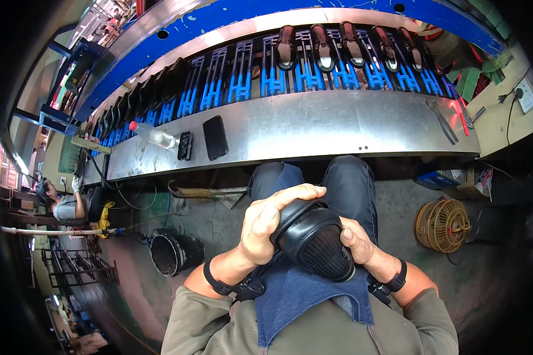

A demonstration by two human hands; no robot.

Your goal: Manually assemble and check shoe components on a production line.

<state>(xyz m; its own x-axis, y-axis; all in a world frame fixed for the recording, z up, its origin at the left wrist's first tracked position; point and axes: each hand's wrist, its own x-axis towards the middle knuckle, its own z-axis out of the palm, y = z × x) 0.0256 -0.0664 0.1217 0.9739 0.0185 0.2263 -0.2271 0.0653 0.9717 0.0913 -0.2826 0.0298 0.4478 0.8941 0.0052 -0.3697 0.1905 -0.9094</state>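
Note:
A black leather shoe with a perforated toe is held above my lap, its toe pointing down toward my body. My left hand wraps round the left side of the shoe, fingers stretched along its far edge. On the other side, my right hand grips it with the thumb near the perforated part. A blue denim cloth lies over my lap beneath the shoe. The underside of the shoe and several fingertips are hidden.
Beyond my knees runs a metal bench with a phone, a plastic bottle and hand tools. Behind it, blue racks carry several shoes. A bucket and a round wire cage stand on the floor. Another person sits far left.

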